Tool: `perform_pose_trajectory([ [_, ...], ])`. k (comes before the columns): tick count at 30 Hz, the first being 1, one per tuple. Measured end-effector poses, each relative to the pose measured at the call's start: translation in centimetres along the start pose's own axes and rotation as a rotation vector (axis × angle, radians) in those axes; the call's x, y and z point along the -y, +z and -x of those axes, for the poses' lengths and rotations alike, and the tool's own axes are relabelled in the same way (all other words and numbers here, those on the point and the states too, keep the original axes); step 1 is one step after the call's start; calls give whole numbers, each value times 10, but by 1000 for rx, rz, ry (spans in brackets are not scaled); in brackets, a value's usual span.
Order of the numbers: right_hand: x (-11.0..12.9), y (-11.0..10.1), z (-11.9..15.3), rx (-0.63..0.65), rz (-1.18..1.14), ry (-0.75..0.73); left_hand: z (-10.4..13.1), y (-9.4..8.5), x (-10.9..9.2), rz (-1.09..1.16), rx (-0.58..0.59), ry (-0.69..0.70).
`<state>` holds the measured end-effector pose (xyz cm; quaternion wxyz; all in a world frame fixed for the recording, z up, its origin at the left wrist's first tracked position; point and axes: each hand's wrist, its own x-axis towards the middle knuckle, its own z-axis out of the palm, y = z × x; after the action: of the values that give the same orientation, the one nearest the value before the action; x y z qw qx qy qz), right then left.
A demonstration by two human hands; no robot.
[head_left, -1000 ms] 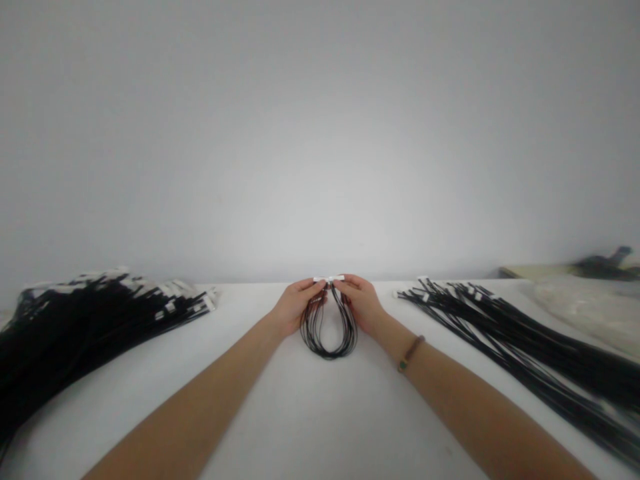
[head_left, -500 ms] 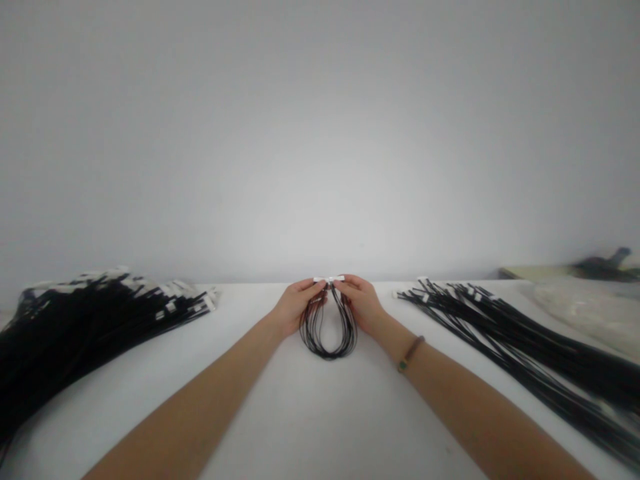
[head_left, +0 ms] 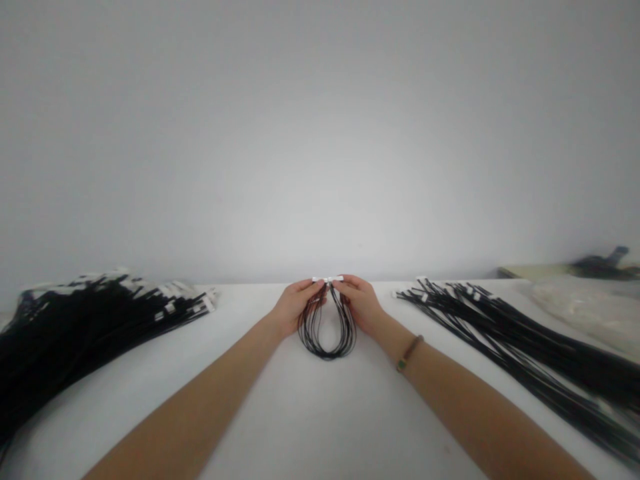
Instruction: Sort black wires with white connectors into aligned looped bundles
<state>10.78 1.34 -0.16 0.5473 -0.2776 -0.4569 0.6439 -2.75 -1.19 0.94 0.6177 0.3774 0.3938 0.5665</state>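
Note:
Between my two hands hangs a wire harness (head_left: 327,353), its thin black wires drooping in a loop over the white table. White connectors (head_left: 328,279) at its two ends meet side by side at the top of the loop. My left hand (head_left: 299,303) pinches the left end with thumb and fingers. The right end is gripped the same way by my right hand (head_left: 361,300), and a bracelet (head_left: 410,353) circles that wrist. The fingers behind the connectors are partly hidden.
A thick heap of black cables (head_left: 75,340) with white ends lies at the left. More black cables (head_left: 525,347) stretch along the right side of the white table (head_left: 300,427). Clear plastic bags (head_left: 590,310) and a dark object (head_left: 603,265) sit at the far right. Behind stands a plain wall.
My hands and the harness have shifted very slightly to the left; the grip looks the same.

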Motion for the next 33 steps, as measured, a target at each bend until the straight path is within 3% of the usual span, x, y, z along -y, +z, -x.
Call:
perform_pose_trajectory([
  [33, 4, -1, 3, 38, 5, 33, -1, 0, 7, 10, -48, 151],
])
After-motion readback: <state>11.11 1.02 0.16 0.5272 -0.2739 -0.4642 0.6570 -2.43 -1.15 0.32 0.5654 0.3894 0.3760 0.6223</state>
